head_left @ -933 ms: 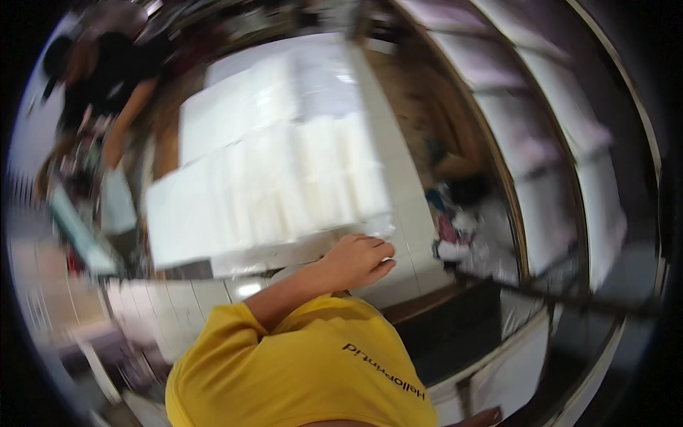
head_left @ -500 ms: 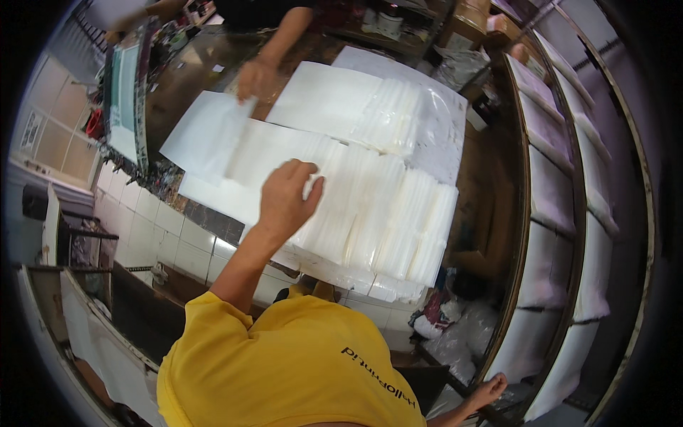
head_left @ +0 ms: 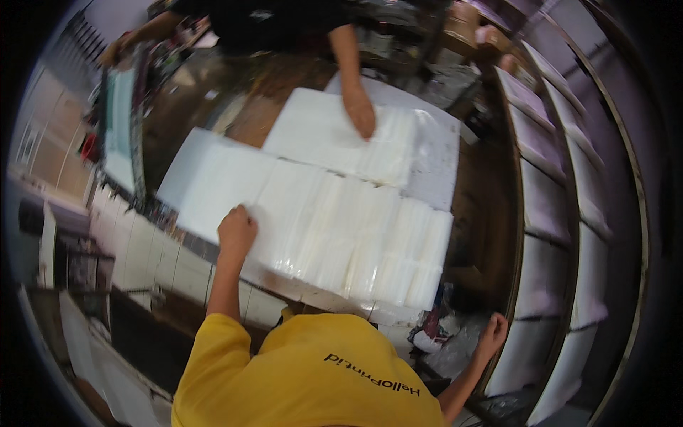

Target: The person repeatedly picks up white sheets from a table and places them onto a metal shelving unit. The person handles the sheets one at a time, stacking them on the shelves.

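Note:
A row of overlapping white plastic bags (head_left: 341, 235) lies fanned across the tiled counter (head_left: 163, 260) in front of me. My left hand (head_left: 237, 231) sits at the left end of that row, its fingers curled onto the edge of the bags. My right hand (head_left: 493, 334) hangs low at the right with fingers apart, holding nothing, beside crumpled plastic (head_left: 455, 349) below the counter. A second, flatter stack of white bags (head_left: 320, 135) lies farther away.
A person in a black top stands across the counter with one hand (head_left: 361, 114) pressed on the far stack and the other hand (head_left: 114, 51) reaching left. White shelves (head_left: 555, 206) run along the right side. A teal-edged rack (head_left: 117, 121) stands at the left.
My left hand has moved from the middle of the fanned row to its left end. The other person's hand has shifted right onto the far stack. My right hand has risen slightly.

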`<state>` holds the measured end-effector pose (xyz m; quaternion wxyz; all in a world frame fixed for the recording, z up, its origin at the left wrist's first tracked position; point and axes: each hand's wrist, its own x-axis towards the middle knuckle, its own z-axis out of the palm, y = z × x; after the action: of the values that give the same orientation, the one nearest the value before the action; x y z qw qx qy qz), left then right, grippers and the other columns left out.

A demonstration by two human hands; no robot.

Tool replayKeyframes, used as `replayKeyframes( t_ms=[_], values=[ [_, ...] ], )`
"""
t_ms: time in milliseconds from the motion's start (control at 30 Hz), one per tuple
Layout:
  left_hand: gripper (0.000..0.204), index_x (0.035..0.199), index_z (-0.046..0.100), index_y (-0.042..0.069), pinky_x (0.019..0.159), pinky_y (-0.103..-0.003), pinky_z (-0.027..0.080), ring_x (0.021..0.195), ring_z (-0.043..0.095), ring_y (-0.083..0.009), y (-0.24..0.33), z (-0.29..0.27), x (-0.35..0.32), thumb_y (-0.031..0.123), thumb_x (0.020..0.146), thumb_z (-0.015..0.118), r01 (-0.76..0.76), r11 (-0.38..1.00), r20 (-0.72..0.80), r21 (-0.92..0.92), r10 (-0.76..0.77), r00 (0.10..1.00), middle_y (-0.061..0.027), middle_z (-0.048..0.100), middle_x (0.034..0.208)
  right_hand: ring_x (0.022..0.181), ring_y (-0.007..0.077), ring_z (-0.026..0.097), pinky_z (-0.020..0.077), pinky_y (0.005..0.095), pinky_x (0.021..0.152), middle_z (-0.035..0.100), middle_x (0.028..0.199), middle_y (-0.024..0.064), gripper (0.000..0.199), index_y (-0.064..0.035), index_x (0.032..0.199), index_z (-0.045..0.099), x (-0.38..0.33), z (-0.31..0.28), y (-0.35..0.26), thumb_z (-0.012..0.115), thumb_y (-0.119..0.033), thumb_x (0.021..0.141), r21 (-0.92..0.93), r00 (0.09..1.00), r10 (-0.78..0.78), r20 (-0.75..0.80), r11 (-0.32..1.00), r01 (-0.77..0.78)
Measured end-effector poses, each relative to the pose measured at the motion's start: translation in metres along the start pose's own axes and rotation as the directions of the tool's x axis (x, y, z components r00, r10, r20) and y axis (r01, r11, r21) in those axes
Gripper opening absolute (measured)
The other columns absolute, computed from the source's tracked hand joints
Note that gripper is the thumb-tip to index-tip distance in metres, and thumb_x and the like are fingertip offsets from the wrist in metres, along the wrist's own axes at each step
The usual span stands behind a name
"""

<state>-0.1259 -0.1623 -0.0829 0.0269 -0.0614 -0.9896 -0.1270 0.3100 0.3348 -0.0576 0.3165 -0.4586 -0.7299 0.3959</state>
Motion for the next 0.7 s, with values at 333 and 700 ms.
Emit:
replayKeyframes(
  t_ms=[333, 700],
  values=[
    [0.01, 0.088, 0.057, -0.004, 0.058, -0.041, 0.045, 0.06, 0.056, -0.0325, 0.044, -0.044, 0.008, 0.005, 0.088, 0.054, -0.118, 0.922, -0.105, -0.37, 0.085, 0.991, -0.021, 0.058, 0.069, 0.067, 0.002, 0.045, 0.0379, 0.0202, 0.058, 0.053, 0.077, -0.0062, 0.012, -0.0072, 0.107, 0.064, 0.011, 0.064, -0.067, 0.063, -0.012, 0.096, 0.214, 0.994, -0.03, 0.108, 0.977, 0.006],
    [0.01, 0.092, 0.064, 0.003, 0.059, -0.045, 0.05, 0.062, 0.063, -0.0363, 0.338, -0.056, -0.13, 0.002, 0.082, 0.065, -0.667, 0.415, -0.041, -0.619, 0.831, 0.555, -0.017, 0.063, 0.071, 0.072, 0.009, 0.058, 0.0487, 0.0263, 0.068, 0.06, 0.089, 0.0056, 0.061, -0.0073, 0.151, 0.036, 0.008, 0.039, -0.136, 0.063, -0.022, 0.098, 0.498, 0.789, -0.29, 0.542, 0.867, -0.024]
  ],
)
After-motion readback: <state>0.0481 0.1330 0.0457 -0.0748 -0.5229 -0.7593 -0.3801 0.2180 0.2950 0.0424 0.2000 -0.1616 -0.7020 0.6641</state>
